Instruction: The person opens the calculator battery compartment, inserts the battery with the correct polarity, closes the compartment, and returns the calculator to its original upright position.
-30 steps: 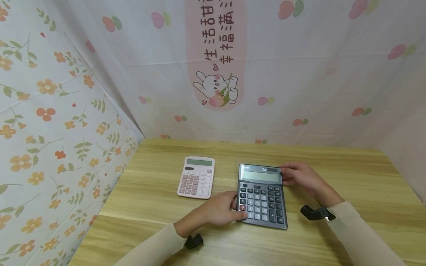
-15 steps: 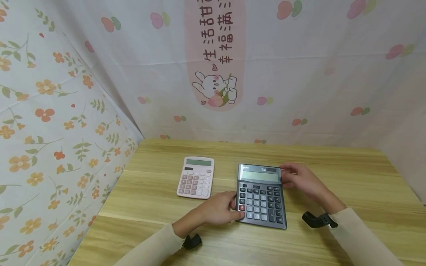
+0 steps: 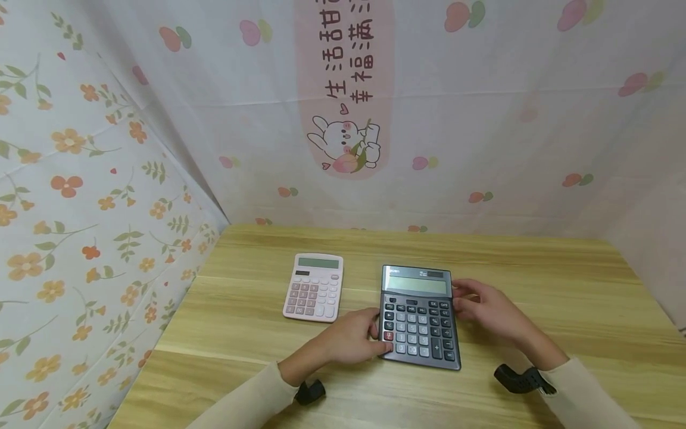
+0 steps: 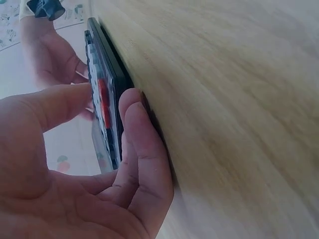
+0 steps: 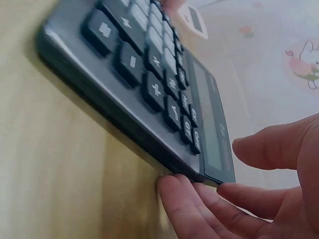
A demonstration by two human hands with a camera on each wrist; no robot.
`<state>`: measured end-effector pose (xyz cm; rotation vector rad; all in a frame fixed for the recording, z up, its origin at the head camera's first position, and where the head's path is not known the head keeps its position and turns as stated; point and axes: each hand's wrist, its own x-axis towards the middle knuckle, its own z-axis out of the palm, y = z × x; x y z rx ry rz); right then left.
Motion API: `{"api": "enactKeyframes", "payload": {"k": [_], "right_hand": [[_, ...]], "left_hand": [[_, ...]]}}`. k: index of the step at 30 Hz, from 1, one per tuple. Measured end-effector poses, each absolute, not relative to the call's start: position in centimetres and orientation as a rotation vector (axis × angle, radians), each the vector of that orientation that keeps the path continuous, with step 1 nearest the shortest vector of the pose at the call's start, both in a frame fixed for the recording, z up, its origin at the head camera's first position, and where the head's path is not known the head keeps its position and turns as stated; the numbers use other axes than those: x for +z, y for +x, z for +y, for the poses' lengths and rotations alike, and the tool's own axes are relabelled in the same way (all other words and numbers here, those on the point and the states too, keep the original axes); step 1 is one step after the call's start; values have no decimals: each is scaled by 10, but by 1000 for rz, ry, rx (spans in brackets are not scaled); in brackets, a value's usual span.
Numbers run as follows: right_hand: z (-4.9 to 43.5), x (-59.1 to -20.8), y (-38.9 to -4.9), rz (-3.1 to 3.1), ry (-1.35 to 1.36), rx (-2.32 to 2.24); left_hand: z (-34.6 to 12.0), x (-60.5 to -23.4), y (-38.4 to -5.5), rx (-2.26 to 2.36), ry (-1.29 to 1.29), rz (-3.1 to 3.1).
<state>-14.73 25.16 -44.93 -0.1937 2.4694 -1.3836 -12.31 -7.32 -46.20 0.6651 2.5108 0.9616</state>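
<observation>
A dark grey calculator (image 3: 420, 319) lies on the wooden table with its display at the far end. My left hand (image 3: 351, 336) grips its lower left corner. In the left wrist view the thumb presses on the key side, and the fingers (image 4: 142, 144) curl against the edge and underside. My right hand (image 3: 490, 310) is at the right edge, just below the display's level. Seen from the right wrist, its fingertips (image 5: 174, 186) touch the calculator's side, while the thumb (image 5: 264, 149) is held apart beside the display.
To the left, a pale pink calculator (image 3: 314, 286) lies on the table (image 3: 246, 298). Behind the table hangs a white curtain (image 3: 514, 137) with fruit prints and a rabbit. A floral curtain (image 3: 96, 238) runs along the left side.
My right hand has slid down the calculator's right edge, towards me, from the display's upper corner. The left hand keeps its hold, and the dark calculator stays in place.
</observation>
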Motion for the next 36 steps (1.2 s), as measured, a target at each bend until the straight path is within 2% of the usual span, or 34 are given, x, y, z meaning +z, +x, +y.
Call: {"api": "enactKeyframes", "payload": {"k": [23,36], "right_hand": [[249,-454,-120,2476,-188,-1354],[251,-458,-112,2473,-176,-1358]], "left_hand": [[-72,-463,-122,941,604,2520],[-74,-464,-125,939,666,2499]]}}
